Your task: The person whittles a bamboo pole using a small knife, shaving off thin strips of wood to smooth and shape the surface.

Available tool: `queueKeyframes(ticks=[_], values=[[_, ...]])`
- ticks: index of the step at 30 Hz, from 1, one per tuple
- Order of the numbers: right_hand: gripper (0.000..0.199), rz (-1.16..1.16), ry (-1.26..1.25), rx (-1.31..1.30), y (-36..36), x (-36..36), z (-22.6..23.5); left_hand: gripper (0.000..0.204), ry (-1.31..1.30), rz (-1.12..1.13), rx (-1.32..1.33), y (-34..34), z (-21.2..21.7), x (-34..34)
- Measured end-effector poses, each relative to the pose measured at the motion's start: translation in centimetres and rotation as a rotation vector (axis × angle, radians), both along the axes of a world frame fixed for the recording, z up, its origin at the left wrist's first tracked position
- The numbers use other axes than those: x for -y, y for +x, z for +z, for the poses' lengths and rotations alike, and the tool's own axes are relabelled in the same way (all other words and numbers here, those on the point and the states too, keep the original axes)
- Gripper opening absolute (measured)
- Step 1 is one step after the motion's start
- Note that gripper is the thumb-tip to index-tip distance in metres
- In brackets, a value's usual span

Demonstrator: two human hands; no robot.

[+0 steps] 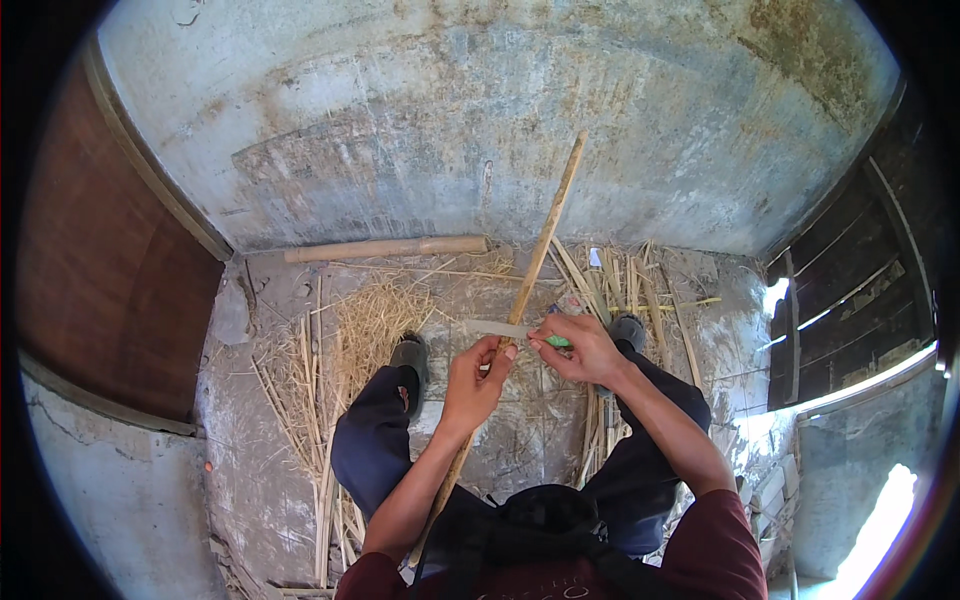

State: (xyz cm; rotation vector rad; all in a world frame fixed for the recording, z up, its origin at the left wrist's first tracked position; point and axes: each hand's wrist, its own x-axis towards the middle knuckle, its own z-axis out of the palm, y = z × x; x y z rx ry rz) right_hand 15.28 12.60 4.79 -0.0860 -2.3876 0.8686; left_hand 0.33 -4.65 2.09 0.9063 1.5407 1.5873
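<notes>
- Across the top of the view rises a stained, blue-grey wall (400, 130), its paint patchy and streaked.
- Below it spreads a worn grey floor (240, 440), blotched with white.
- To the left stands a reddish-brown panel (110, 260) in a wooden frame; to the right, a dark slatted panel (850, 270) lets bright light through its gaps.
- Near the lower edge, two legs in dark trousers (370, 425) are spread apart, a dark shoe (409, 370) on each foot.
- Beside the left shoe lies a heap of straw-coloured shavings (380, 310), with long thin strips (325, 440) next to it; more strips lie by the right shoe.
- Along the foot of the wall rests a thick tan pole (390, 248).
- Between the legs slants a tan stick (545, 235), its top end leaning away to the right, its lower end passing by the left forearm.
- Around the stick, the left hand (475, 385) is closed, thumb and fingers gripping it.
- Just beside it, the right hand (585, 348) is curled tightly about the green handle of a knife.
- Crosswise at the stick, above the left fingers, lies the knife's pale blade (490, 327).
- Beyond the right hand sits a small white scrap (595, 257).
</notes>
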Motion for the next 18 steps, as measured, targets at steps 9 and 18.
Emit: queueKeyframes(ticks=[9,18], values=[[0.009,-0.397,0.027,0.047,2.9,-7.1,2.1,0.026,-0.129,-0.037,0.007,-0.1,0.1,1.0],[0.007,-0.244,-0.023,0.011,1.6,-3.1,0.2,0.027,-0.029,-0.124,0.116,0.1,-1.7,-0.1]])
